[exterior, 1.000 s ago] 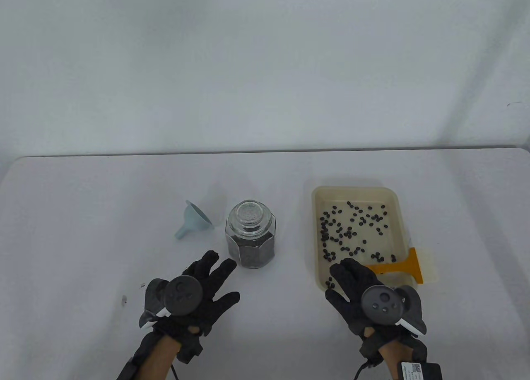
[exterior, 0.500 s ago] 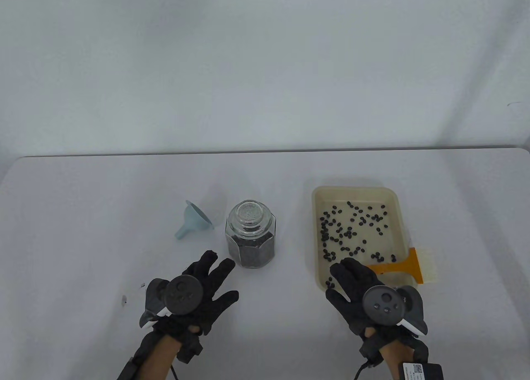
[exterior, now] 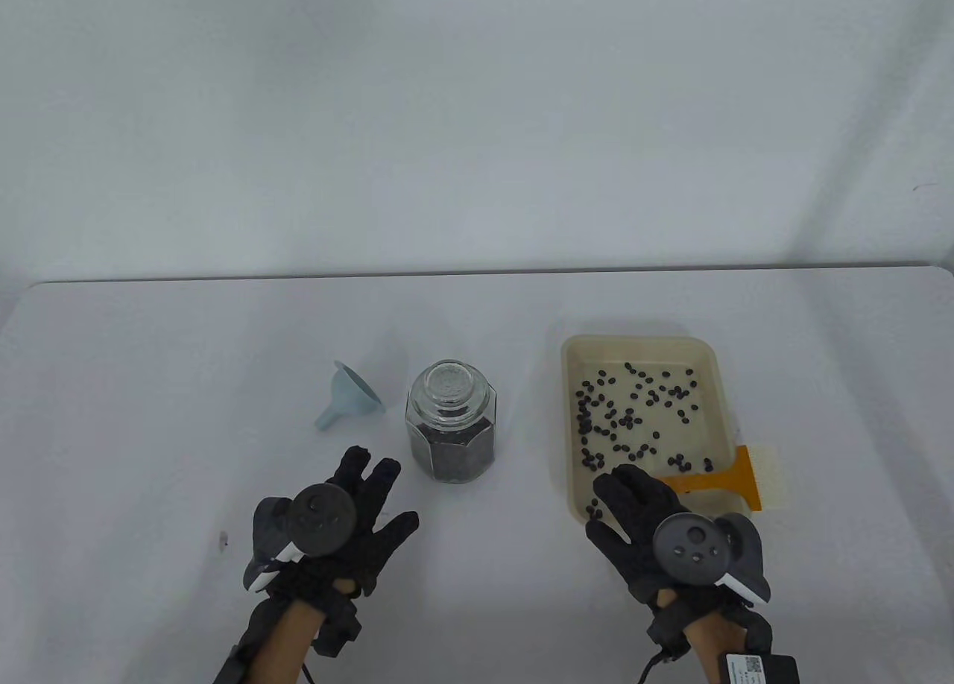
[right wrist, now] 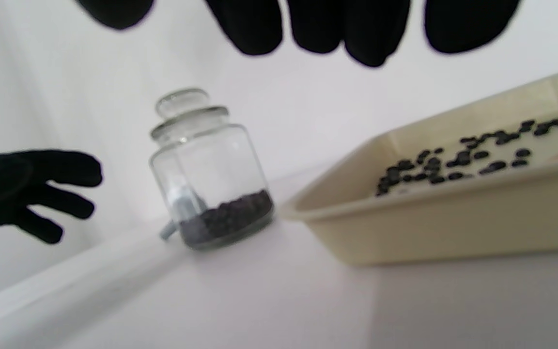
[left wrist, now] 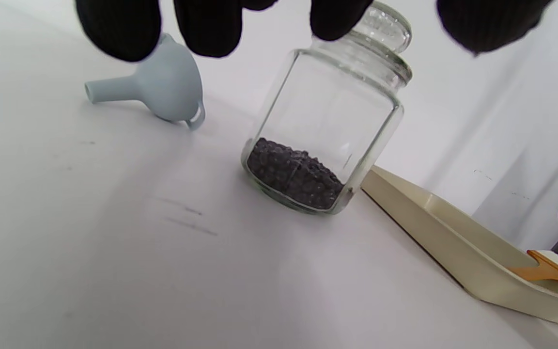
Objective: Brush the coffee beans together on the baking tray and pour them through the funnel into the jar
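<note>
Left hand: the gloved left hand [exterior: 344,521] hovers above the white table [exterior: 149,386] with fingers [left wrist: 119,26] spread and straight, holding nothing.
Right hand: the gloved right hand [exterior: 648,524] hangs over the near edge of the baking tray [exterior: 570,483], fingers [right wrist: 255,24] loosely extended and gripping nothing; whether the fingertips touch the rim cannot be told.
Jar: the glass jar [exterior: 451,434], lid [exterior: 451,383] on and a dark layer of beans in its bottom, stands just beyond and to the right of the left fingertips, apart from them.
Funnel: the pale blue funnel [exterior: 350,399] lies on its side beyond the left fingertips, to the left of the jar, spout pointing away from the jar.
Coffee beans: the coffee beans [exterior: 633,416] lie scattered over the tray floor, beyond the right fingertips; a few sit right beside them.
Brush: the orange-handled brush [exterior: 734,479] rests across the tray's near right corner, just right of the right fingers, untouched.
</note>
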Motion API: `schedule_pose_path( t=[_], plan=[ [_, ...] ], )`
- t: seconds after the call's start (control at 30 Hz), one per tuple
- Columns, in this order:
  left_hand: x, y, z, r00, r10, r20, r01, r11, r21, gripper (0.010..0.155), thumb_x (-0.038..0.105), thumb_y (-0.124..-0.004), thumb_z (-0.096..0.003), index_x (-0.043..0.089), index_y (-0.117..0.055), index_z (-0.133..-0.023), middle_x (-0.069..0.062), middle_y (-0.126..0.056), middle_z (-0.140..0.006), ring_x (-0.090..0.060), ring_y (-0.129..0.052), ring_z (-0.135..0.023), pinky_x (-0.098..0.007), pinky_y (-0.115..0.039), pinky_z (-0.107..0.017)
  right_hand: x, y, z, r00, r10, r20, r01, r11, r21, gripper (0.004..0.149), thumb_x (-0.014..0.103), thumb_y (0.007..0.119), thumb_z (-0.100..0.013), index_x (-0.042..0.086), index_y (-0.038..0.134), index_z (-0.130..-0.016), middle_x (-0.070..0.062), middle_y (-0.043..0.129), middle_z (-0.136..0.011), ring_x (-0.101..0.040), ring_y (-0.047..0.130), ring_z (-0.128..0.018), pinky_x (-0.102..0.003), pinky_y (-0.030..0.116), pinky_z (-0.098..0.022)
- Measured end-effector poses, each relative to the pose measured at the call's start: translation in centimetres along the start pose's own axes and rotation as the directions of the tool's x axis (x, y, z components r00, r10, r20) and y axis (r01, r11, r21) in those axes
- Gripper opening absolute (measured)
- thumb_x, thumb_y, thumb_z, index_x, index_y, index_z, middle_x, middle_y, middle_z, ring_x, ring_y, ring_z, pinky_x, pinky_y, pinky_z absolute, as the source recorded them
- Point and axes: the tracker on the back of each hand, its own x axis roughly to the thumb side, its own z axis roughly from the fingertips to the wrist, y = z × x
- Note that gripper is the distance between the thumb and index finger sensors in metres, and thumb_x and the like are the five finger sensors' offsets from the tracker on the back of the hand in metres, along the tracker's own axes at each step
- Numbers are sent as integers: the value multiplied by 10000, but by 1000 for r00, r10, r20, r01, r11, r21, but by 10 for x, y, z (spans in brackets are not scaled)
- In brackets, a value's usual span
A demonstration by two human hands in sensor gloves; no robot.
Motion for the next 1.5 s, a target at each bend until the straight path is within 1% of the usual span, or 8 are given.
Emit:
schedule_pose_path(
  t=[0.13, 0.27, 0.4, 0.7, 0.83, 1.0, 1.23, 1.5],
  plan=[
    [12, 14, -6, 999, 37, -21, -37, 999, 17, 789, 724, -626, -467, 340, -437, -1129, -118, -302, -1204, -391, -632, -1060, -641, -677, -662, 0, -1, 0, 1000, -13, 4, 13, 1000, -5, 653, 554, 651, -500, 153, 629, -1015, -248, 580, -1056, -508, 674, -896, -691, 650, -541],
    [37, 41, -11, 995, 96, -15, -93, 983, 161, 778, 719, -626, -482, 317, -469, -1129, -125, -383, -1201, -407, -695, -1031, -630, -710, -644, 1, 1, 0, 1000, -16, 4, 16, 1000, 15, 654, 554, 650, -501, 152, 629, -1016, -251, 578, -1056, -506, 673, -897, -688, 655, -539],
    [64, 57, -33, 994, 102, -29, -95, 978, 185, 772, 718, -625, -487, 323, -471, -1132, -154, -401, -1195, -424, -670, -1046, -636, -702, -648, 2, 3, 0, 1000, -16, 0, 16, 1000, 26, 653, 554, 650, -500, 152, 629, -1015, -251, 578, -1056, -508, 675, -895, -687, 657, -538],
    [116, 68, -108, 970, -216, -109, 198, 969, -150, 767, 642, -720, -483, 457, -359, -1134, -133, -256, -1216, -449, -536, -1110, -634, -697, -680, 0, -1, 0, 1000, -27, -11, 28, 999, 17, 654, 554, 649, -501, 151, 629, -1016, -253, 580, -1055, -510, 676, -893, -682, 661, -537],
    [128, 63, -124, 954, -284, -94, 278, 958, -76, 729, 550, -823, -453, 479, -493, -1099, -96, -360, -1210, -409, -580, -1108, -596, -757, -665, 0, -2, -1, 999, -39, -14, 39, 999, 23, 654, 555, 647, -503, 150, 628, -1017, -253, 579, -1056, -510, 675, -894, -681, 663, -536],
    [127, 52, -135, 907, -396, -142, 378, 915, -138, 725, 544, -810, -459, 499, -473, -1099, -98, -333, -1217, -438, -528, -1120, -589, -731, -686, 2, -1, -2, 999, -47, -14, 47, 999, 27, 654, 555, 646, -503, 151, 628, -1017, -255, 578, -1056, -512, 676, -892, -679, 666, -537],
    [123, 50, -147, 918, -374, -131, 348, 919, -186, 707, 426, -865, -457, 455, -541, -1084, -89, -433, -1200, -396, -601, -1103, -521, -781, -683, 4, 2, -4, 999, -52, -12, 52, 997, 51, 655, 555, 645, -505, 149, 628, -1018, -255, 577, -1057, -512, 675, -893, -678, 667, -535],
    [133, 55, -166, 888, -422, -181, 349, 877, -331, 706, 384, -931, -455, 460, -575, -1061, -121, -453, -1177, -417, -634, -1065, -461, -836, -660, 4, 3, -4, 998, -59, -10, 59, 997, 54, 657, 557, 644, -504, 143, 636, -1014, -255, 588, -1052, -511, 685, -887, -675, 672, -533]
  ],
)
